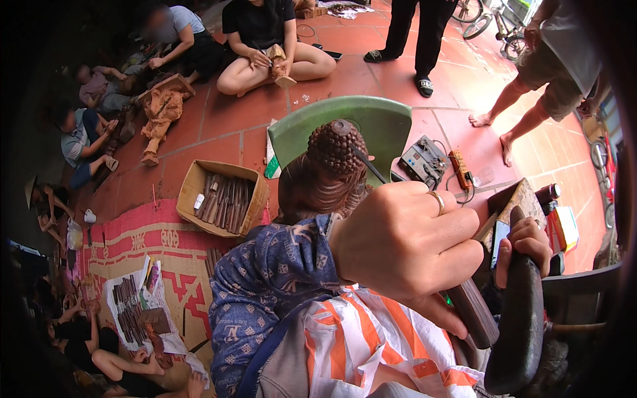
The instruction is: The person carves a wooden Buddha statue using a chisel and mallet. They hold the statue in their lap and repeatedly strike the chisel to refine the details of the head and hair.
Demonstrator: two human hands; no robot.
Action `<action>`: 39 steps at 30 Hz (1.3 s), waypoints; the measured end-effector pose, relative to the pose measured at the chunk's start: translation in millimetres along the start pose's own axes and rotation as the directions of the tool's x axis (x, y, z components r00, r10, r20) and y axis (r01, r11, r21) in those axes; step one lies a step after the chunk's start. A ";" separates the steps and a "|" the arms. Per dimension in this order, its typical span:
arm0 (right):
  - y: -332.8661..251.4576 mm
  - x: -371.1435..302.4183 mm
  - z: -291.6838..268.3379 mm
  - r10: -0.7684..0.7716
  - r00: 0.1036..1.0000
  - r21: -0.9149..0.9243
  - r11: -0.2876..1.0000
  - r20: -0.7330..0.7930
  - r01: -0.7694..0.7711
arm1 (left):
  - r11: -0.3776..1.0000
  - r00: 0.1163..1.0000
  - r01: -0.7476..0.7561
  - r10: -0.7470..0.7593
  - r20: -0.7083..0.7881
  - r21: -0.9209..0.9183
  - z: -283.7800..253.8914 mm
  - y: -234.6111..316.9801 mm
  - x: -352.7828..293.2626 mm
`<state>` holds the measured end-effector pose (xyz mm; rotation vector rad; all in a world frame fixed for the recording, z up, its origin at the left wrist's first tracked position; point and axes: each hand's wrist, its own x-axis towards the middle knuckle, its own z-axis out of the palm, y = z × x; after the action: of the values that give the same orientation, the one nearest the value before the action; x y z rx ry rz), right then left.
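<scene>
My left hand (415, 245), in a blue patterned sleeve, is closed round a carving chisel. The chisel's dark wooden handle (474, 315) sticks out below my fist. Its thin metal blade (369, 166) runs up to the curled hair of a dark brown carved wooden figure (337, 149), touching or nearly touching it. My right hand (527, 247) grips a dark wooden mallet (521, 325), whose thick end hangs beside the chisel handle, apart from it. Part of the carving is hidden behind my left hand and sleeve.
A green plastic chair (388, 119) stands behind the carving. Left is a cardboard box (182, 213) of chisels; more tools (129, 312) lie on a mat (179, 242). A grey electrical box (424, 159) and power strip (459, 169) lie right. Several people sit or stand around.
</scene>
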<state>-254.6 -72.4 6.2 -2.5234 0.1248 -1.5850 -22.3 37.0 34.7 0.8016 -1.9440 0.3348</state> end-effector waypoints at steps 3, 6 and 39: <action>1.2 0.5 1.0 -0.014 1.000 0.013 1.000 -0.008 0.014 | 1.000 0.999 -0.008 0.009 -0.035 0.005 -1.6 -0.9 -1.2; 0.2 1.2 0.2 -0.025 1.000 -0.067 0.997 -0.010 0.024 | 0.999 0.997 -0.032 0.032 -0.068 0.011 -1.1 -3.9 -3.1; 25.1 -62.9 17.9 0.153 0.985 0.528 0.845 -0.082 -0.087 | 0.979 0.986 0.128 -0.143 0.084 0.160 18.6 31.0 -14.0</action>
<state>-265.5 -85.7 -61.6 -1.9617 -0.1203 -1.4739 -51.1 55.5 16.6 1.0630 -1.9564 0.3733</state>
